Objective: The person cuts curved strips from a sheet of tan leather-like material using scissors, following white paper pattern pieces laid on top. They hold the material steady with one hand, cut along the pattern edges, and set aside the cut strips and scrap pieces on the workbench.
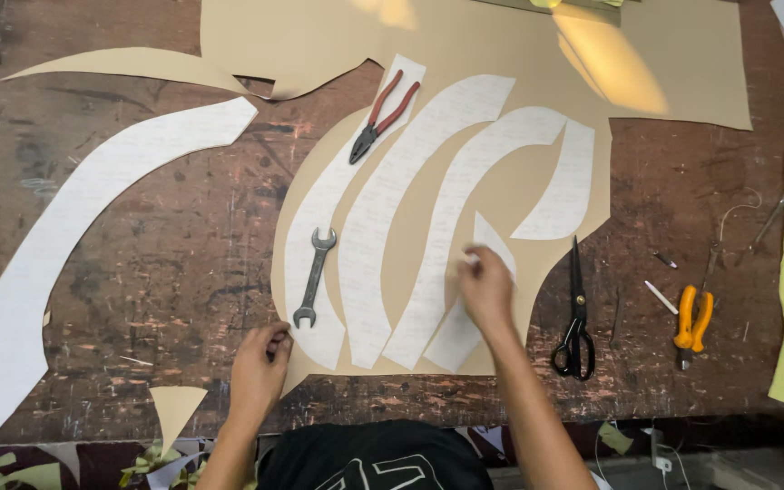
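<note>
Long white pattern piece (65,245): lies alone on the bare wood toward the desk's left edge, curved, well apart from both hands.
Tan triangle offcut (177,408): at the desk's near edge, left of the left hand.
Left hand (259,363): fingers curled together and pressed down on the near left corner of the tan sheet (410,36), wrist straight, forearm coming up from the near edge; it looks to be pinning the sheet.
Wrench (314,277): rests on the leftmost white strip, acting as a weight.
Pliers (383,116): red-handled, lying across the top of the same strip.
White paper strips (383,236): several curved pieces side by side on the tan sheet, mid-desk; thin, light and floppy by the look, likely to slide or crease, best taken at an edge or tip.
Right hand (487,290): fingertips pinched on the pointed tip of the small white piece (465,327), palm down, forearm angled in from the near edge.
Scissors (575,318): black, closed, just right of the sheet.
Orange-handled cutters (693,319): further toward the right edge.
</note>
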